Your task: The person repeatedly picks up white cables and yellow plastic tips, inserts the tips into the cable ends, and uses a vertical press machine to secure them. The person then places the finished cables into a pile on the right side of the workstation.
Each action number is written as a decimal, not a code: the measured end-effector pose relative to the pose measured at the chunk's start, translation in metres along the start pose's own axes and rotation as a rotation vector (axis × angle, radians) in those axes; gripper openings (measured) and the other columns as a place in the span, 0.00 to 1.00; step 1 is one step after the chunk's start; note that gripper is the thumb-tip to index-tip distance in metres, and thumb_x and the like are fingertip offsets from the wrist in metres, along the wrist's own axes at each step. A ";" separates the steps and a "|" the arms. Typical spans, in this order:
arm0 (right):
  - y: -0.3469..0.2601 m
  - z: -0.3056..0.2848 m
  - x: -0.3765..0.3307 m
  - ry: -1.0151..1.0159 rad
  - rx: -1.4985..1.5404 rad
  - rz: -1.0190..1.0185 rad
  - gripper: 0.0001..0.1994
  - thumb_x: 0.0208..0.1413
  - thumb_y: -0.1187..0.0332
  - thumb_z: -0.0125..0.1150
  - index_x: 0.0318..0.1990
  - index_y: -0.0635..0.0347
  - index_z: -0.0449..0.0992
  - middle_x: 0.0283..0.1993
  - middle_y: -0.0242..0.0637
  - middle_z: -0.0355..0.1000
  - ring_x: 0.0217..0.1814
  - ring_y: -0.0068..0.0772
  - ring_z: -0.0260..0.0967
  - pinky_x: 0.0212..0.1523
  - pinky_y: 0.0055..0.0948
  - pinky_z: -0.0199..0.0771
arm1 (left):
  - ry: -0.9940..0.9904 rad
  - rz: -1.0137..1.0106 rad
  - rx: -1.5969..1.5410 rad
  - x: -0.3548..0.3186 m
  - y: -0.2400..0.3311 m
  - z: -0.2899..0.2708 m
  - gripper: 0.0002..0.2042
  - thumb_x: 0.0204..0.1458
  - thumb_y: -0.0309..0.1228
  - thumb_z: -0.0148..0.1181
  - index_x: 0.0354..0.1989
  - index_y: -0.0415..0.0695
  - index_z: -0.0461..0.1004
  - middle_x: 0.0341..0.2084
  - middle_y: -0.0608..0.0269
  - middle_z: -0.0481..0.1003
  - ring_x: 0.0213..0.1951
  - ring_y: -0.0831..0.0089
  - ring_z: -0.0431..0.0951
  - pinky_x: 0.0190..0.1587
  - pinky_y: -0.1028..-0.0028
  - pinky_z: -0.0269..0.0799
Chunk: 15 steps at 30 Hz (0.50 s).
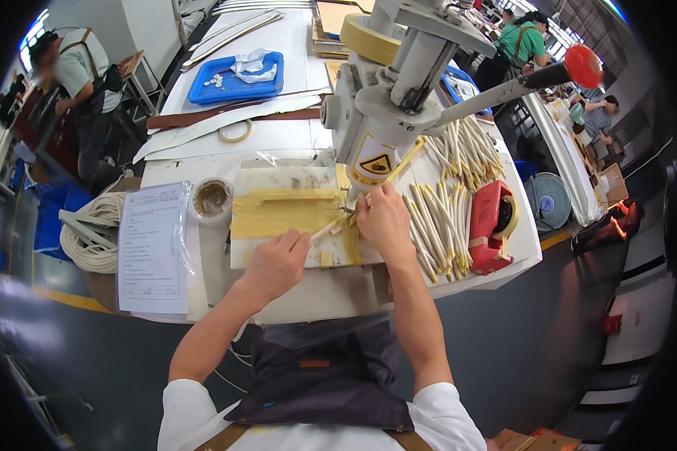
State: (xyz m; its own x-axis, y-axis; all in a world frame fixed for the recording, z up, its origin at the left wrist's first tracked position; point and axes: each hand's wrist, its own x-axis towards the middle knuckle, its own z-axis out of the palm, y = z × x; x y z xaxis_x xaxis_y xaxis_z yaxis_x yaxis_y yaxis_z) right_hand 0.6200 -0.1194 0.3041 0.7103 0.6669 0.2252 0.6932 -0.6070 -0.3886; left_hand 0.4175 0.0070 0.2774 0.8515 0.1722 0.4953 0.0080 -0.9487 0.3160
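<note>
A: Tray (203, 92), blue, back of bench (293, 293): small white discs and a plastic bag.

B: Stick (325, 230)?

A: Cream, under the press (384, 98); long axis left-right. Left hand (278, 259) and right hand (384, 222) each pinch an end.

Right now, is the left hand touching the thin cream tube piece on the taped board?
Touching. The head view shows the left hand pinching one end of the cream tube piece between its fingertips, with the right hand at the other end.
</note>
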 end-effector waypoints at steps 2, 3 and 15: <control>0.003 0.002 0.001 0.016 -0.004 -0.001 0.14 0.58 0.68 0.60 0.46 0.71 0.75 0.64 0.60 0.68 0.53 0.60 0.73 0.54 0.50 0.74 | -0.005 0.019 0.008 0.001 -0.001 0.000 0.10 0.53 0.24 0.64 0.44 0.41 0.77 0.27 0.61 0.70 0.26 0.62 0.77 0.26 0.66 0.72; 0.005 0.003 0.001 0.021 -0.006 -0.004 0.14 0.57 0.68 0.60 0.46 0.72 0.75 0.64 0.60 0.68 0.53 0.60 0.73 0.54 0.50 0.75 | 0.006 0.018 0.009 0.002 0.000 0.000 0.11 0.51 0.24 0.63 0.44 0.41 0.77 0.28 0.62 0.70 0.26 0.64 0.77 0.26 0.67 0.72; 0.011 0.008 0.001 0.068 -0.061 -0.035 0.13 0.56 0.68 0.60 0.42 0.70 0.76 0.64 0.56 0.70 0.44 0.57 0.76 0.46 0.49 0.77 | -0.022 0.036 -0.037 0.007 -0.002 0.002 0.17 0.47 0.21 0.61 0.48 0.43 0.80 0.29 0.63 0.71 0.27 0.66 0.77 0.27 0.68 0.72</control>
State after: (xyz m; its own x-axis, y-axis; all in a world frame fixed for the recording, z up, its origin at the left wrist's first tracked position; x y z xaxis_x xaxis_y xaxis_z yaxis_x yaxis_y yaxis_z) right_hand 0.6275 -0.1221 0.2931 0.6905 0.6587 0.2990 0.7227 -0.6102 -0.3246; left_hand 0.4247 0.0094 0.2793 0.8622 0.1320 0.4891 -0.0419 -0.9435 0.3286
